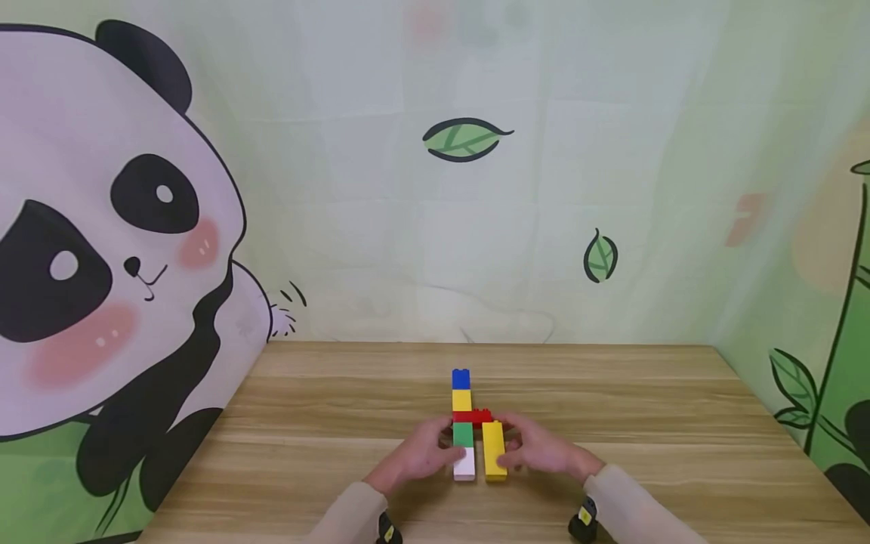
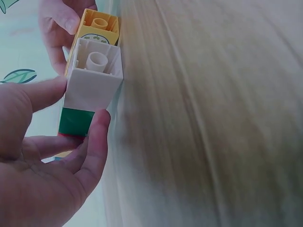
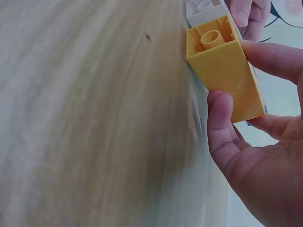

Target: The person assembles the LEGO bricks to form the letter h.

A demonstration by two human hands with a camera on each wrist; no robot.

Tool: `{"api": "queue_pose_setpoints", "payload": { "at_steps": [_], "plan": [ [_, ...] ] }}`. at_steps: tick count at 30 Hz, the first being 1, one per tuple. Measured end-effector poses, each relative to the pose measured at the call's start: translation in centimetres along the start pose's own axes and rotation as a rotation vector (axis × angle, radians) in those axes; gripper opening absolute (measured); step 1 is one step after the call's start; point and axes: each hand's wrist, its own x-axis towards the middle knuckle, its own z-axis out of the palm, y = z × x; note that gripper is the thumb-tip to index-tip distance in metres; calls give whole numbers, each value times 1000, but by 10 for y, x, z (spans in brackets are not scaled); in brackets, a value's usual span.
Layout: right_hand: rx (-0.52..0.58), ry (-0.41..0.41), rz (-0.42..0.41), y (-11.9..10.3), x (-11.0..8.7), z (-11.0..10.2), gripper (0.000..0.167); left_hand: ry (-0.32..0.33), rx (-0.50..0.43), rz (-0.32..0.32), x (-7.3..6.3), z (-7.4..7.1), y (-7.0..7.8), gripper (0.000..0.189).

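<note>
A joined figure of toy building bricks lies between both hands, low over or on the table. Its long column runs from a blue brick [image 1: 461, 380] through a yellow brick [image 1: 461, 400], a red brick [image 1: 472, 416] and a green brick [image 1: 463, 434] to a white brick [image 1: 464, 466]. Beside the column, a second leg of yellow bricks [image 1: 495, 453] meets the red brick's right part. My left hand [image 1: 427, 449] grips the white and green end from the left. On the other side, my right hand [image 1: 546, 446] holds the yellow leg between thumb and fingers. Hollow undersides of the white brick [image 2: 94, 87] and yellow leg [image 3: 227, 71] face the wrist cameras.
A wood-grain table [image 1: 326, 385] lies beneath the hands. Behind it hangs a pale cloth backdrop [image 1: 353, 227] printed with a panda [image 1: 224, 317] and leaves. Small dark devices are strapped at both wrists, below light sleeves [image 1: 635, 502].
</note>
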Motion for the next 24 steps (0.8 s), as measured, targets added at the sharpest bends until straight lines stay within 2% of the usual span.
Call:
{"api": "queue_pose_setpoints", "payload": {
  "at_steps": [11,24],
  "plan": [
    [12,-22,7,4,2,0,67,-29,0,-22,0,0,0,43],
    [16,-18,26,4,0,1,66,-24,2,-36,-2,0,-2,40]
  ]
}}
